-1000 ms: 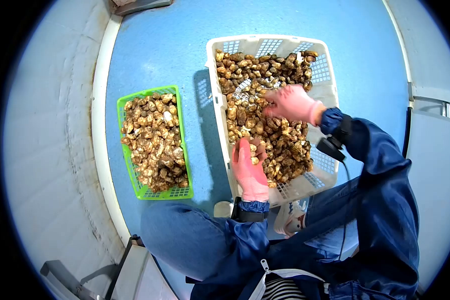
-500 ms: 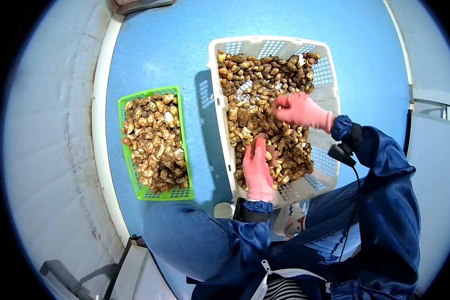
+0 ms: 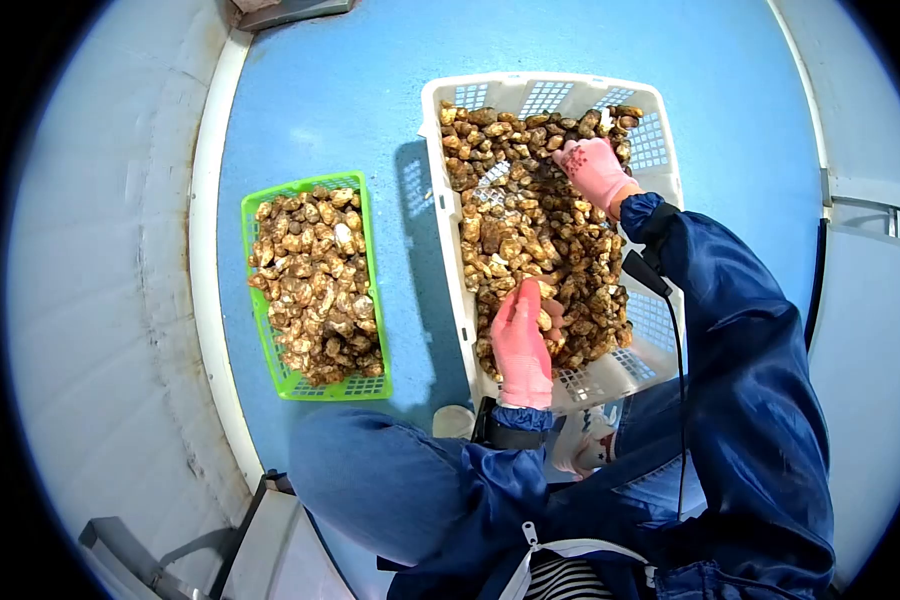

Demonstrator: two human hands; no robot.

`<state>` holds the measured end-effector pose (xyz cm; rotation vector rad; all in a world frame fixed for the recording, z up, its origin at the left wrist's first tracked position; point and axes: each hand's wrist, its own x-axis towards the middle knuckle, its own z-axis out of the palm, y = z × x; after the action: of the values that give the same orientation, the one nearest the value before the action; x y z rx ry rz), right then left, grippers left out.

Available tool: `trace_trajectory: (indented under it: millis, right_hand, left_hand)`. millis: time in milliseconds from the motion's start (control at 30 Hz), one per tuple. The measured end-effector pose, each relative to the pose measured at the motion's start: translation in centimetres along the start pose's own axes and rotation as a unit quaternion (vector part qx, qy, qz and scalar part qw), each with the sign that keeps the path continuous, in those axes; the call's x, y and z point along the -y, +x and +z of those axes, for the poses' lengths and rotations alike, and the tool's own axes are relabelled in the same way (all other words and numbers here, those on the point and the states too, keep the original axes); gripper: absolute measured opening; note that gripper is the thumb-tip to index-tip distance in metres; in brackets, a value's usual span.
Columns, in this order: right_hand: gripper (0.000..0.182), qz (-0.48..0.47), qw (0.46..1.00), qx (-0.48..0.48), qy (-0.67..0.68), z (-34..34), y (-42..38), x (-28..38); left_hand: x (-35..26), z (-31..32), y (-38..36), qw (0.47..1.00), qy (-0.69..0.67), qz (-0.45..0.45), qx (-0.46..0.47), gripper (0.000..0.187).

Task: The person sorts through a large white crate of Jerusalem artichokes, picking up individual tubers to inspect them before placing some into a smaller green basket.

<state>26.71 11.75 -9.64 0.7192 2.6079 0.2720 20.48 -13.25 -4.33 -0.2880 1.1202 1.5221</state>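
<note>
A large white basket (image 3: pixel 454 290) holds many brown, knobbly pieces (image 3: pixel 510 240) with pale patches. Over its near part, my left hand (image 3: pixel 523 340), in a pink glove, is closed round a few of these brown pieces. My right hand (image 3: pixel 592 172), gloved in pink too, reaches down onto the pieces at the far right of the same basket; its fingers point down-left and their tips are hidden among the pieces. To the left, a smaller green basket (image 3: pixel 372 270) is heaped with similar brown pieces.
Both baskets stand on a blue floor (image 3: pixel 320 110). A pale wall (image 3: pixel 110 240) runs along the left. My bent legs in jeans (image 3: pixel 380 470) are close to the baskets' near side. A cable hangs from the device on my right wrist.
My right hand has moved away from me, from the basket's middle to its far right part, down onto the pieces. My left hand has stayed nearly in place.
</note>
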Motion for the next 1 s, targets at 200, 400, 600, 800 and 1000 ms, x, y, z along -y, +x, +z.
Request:
trace_trajectory:
  millis: [200,400,600,800,1000]
  right_hand:
    - [0.033,0.089,0.940,-0.005,0.330,-0.6,-2.0,0.1]
    - [0.029,0.044,0.522,0.192,0.830,-4.6,-4.6,-0.9]
    - [0.032,0.003,0.544,0.313,0.778,-7.1,-5.9,1.0]
    - [0.031,-0.098,0.585,0.387,0.706,-9.0,-6.1,2.7]
    - [0.028,0.062,0.997,0.015,0.053,-5.5,0.2,-0.3]
  left_hand:
    - [1.1,-0.5,0.4,0.996,0.035,-0.072,0.027,0.026]
    - [0.8,-0.2,0.6,0.991,0.088,-0.106,-0.001,0.034]
    - [0.2,-0.9,1.1,0.999,0.006,-0.021,0.029,0.033]
    - [0.6,-1.0,0.9,1.000,-0.004,-0.015,0.007,0.039]
    - [1.3,-0.6,0.3,0.991,0.079,0.102,0.023,0.033]
